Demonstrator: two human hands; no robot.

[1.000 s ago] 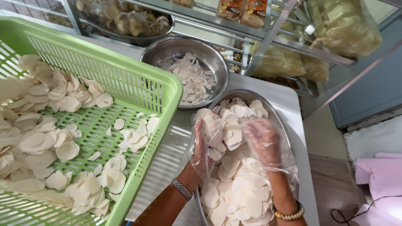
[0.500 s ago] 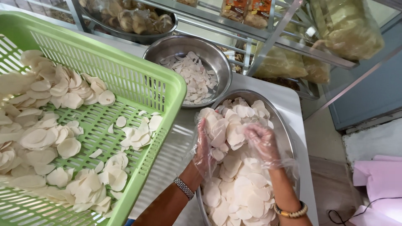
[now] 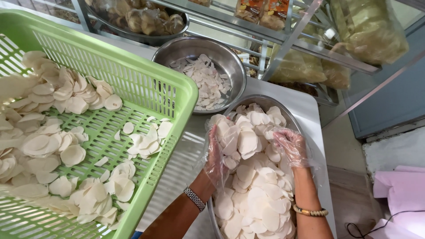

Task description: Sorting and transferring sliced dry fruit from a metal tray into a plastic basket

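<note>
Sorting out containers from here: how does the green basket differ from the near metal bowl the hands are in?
The green basket is slotted plastic with straight walls; the near metal bowl is solid, round steel. Slices lie scattered in the basket but heaped in the bowl, where the left hand and right hand work. Both hold pale round slices.

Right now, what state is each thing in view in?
Left hand: gloved, lifting a stack of white slices.
Right hand: gloved, fingers curled on the slices.
Near metal bowl: heaped full.
Far metal bowl: partly filled.
Green basket: slices scattered across its floor.
</note>
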